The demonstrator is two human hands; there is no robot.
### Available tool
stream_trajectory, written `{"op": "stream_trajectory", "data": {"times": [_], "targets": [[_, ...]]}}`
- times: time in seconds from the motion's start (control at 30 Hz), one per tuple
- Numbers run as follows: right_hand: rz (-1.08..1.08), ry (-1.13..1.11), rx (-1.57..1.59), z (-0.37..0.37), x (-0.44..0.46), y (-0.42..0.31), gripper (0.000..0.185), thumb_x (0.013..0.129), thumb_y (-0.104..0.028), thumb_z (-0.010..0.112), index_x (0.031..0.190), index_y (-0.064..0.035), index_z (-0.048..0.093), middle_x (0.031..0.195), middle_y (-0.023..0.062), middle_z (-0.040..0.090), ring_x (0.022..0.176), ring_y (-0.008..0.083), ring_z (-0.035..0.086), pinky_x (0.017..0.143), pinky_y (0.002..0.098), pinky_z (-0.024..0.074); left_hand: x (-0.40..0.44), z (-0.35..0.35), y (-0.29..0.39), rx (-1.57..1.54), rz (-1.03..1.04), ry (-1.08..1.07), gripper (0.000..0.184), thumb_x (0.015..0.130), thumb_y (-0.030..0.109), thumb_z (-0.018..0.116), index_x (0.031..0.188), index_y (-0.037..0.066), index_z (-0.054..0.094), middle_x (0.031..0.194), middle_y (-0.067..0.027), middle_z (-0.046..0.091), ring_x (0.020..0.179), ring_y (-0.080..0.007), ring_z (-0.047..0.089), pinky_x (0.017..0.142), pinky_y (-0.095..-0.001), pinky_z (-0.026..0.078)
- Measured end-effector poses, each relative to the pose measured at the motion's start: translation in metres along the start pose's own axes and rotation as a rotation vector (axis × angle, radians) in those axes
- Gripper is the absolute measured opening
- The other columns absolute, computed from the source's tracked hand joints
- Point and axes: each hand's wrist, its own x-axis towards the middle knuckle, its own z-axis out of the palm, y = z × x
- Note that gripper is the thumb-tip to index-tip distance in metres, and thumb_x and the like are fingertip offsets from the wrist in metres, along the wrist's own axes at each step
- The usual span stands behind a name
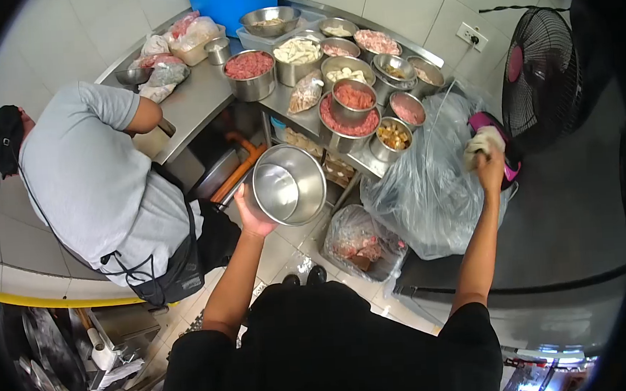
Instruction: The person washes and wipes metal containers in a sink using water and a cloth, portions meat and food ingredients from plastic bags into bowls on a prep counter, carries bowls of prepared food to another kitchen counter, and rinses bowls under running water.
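Near the centre of the frame, the left hand [257, 219] is gripping a steel pot [289, 185] at its lower left side, its thumb showing along the wall and its other fingers mostly hiding behind. The pot is facing its open mouth toward the camera, hanging above the tiled floor [277, 258]. At the right of the frame, the right hand [493, 172] is clutching a bunched pale cloth [485, 145], which is overlapping a pink-and-black item [513, 162]; whether the two are touching, one cannot tell. Just left of that hand, a big clear plastic bag [427, 188] is spreading down beside the counter. Across the upper middle, steel bowls and pots of meat and pale pieces are crowding the steel counter [203, 95]. Below them, a lined bin [363, 246] is holding meat scraps. At the left, a co-worker in a grey shirt [90, 180] is bending toward the counter, hands hiding from view. A black fan [543, 74] is standing at the upper right.
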Motion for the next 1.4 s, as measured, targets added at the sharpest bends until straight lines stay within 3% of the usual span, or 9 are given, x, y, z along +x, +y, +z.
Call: {"op": "stream_trajectory", "data": {"times": [0.1, 0.23, 0.3, 0.37, 0.6, 0.77, 0.9, 1.23, 1.4], "targets": [[0.207, -0.404, -0.170, 0.030, -0.020, 0.018, 0.038, 0.077, -0.016, 0.064, 0.110, 0.0018, 0.060, 0.101, 0.0259, 0.059, 0.096, 0.0383, 0.056, 0.086, 0.0428, 0.0437, 0.010, 0.003, -0.003, -0.028, -0.018, 0.079, 0.070, 0.081, 0.062, 0.038, 0.127, 0.012, 0.049, 0.129, -0.0096, 0.050, 0.117, -0.0313, 0.048, 0.099, -0.0504, 0.037], [0.282, -0.172, -0.120, 0.021, -0.035, 0.000, 0.047, 0.076, -0.019, 0.067, 0.117, 0.0013, 0.056, 0.108, 0.0260, 0.055, 0.104, 0.0387, 0.052, 0.091, 0.0436, 0.0407, 0.015, 0.002, -0.003, -0.005, -0.023, 0.158, 0.069, 0.078, 0.064, 0.040, 0.127, 0.016, 0.050, 0.131, -0.0073, 0.049, 0.121, -0.0314, 0.044, 0.101, -0.0544, 0.032], [0.381, -0.048, -0.101, 0.018, -0.040, -0.005, 0.045, 0.077, -0.021, 0.068, 0.115, 0.0017, 0.058, 0.107, 0.0257, 0.056, 0.103, 0.0387, 0.051, 0.090, 0.0432, 0.0414, 0.025, -0.006, -0.003, 0.090, 0.030, 0.141, 0.075, 0.072, 0.069, 0.041, 0.132, 0.025, 0.043, 0.141, -0.0051, 0.037, 0.129, -0.0346, 0.032, 0.097, -0.0678, 0.022], [0.410, -0.081, -0.107, 0.022, -0.042, -0.005, 0.042, 0.080, -0.021, 0.067, 0.112, 0.0032, 0.058, 0.107, 0.0275, 0.055, 0.103, 0.0390, 0.052, 0.090, 0.0427, 0.0414, 0.033, -0.005, 0.001, 0.043, 0.021, 0.172, 0.075, 0.073, 0.068, 0.041, 0.132, 0.022, 0.043, 0.140, -0.0059, 0.039, 0.128, -0.0347, 0.034, 0.097, -0.0657, 0.024], [0.106, 0.218, 0.209, 0.024, 0.048, -0.113, 0.017, 0.084, -0.013, 0.062, 0.093, 0.0021, 0.064, 0.094, 0.0168, 0.064, 0.092, 0.0320, 0.059, 0.083, 0.0381, 0.0447, 0.066, -0.025, 0.015, -0.057, -0.003, 0.249, 0.079, 0.073, 0.068, 0.041, 0.136, 0.021, 0.038, 0.142, -0.0081, 0.035, 0.129, -0.0368, 0.033, 0.095, -0.0682, 0.024], [-0.306, -0.449, 0.599, 0.094, 0.138, -0.277, 0.020, 0.084, -0.016, 0.058, 0.095, -0.0003, 0.063, 0.093, 0.0157, 0.062, 0.092, 0.0296, 0.059, 0.079, 0.0371, 0.0466, 0.090, -0.051, 0.026, -0.063, 0.026, 0.209, 0.075, 0.075, 0.065, 0.040, 0.136, 0.022, 0.038, 0.142, -0.0093, 0.034, 0.128, -0.0374, 0.033, 0.095, -0.0684, 0.026], [-0.458, -0.730, 0.051, 0.222, 0.171, -0.339, 0.020, 0.080, -0.008, 0.055, 0.099, -0.0031, 0.062, 0.095, 0.0204, 0.063, 0.088, 0.0346, 0.063, 0.071, 0.0423, 0.0511, 0.105, -0.067, 0.041, -0.082, 0.067, 0.177, 0.070, 0.078, 0.062, 0.037, 0.134, 0.020, 0.040, 0.139, -0.0087, 0.039, 0.126, -0.0370, 0.036, 0.093, -0.0682, 0.028], [-0.673, -0.899, -0.170, 0.338, 0.196, -0.347, 0.020, 0.076, -0.016, 0.057, 0.091, -0.0050, 0.065, 0.093, 0.0199, 0.064, 0.090, 0.0330, 0.063, 0.075, 0.0412, 0.0515, 0.125, -0.066, 0.071, -0.171, 0.165, 0.174, 0.057, 0.083, 0.051, 0.039, 0.126, 0.015, 0.048, 0.130, -0.0055, 0.049, 0.121, -0.0282, 0.044, 0.101, -0.0509, 0.032], [-0.486, -0.731, 0.209, 0.326, 0.224, -0.350, 0.029, 0.074, -0.030, 0.059, 0.087, -0.0052, 0.067, 0.091, 0.0186, 0.065, 0.088, 0.0347, 0.062, 0.080, 0.0412, 0.0492, 0.124, -0.062, 0.070, -0.080, 0.289, 0.241, 0.054, 0.083, 0.049, 0.043, 0.122, 0.012, 0.051, 0.127, -0.0042, 0.051, 0.120, -0.0257, 0.044, 0.103, -0.0448, 0.031]]}}
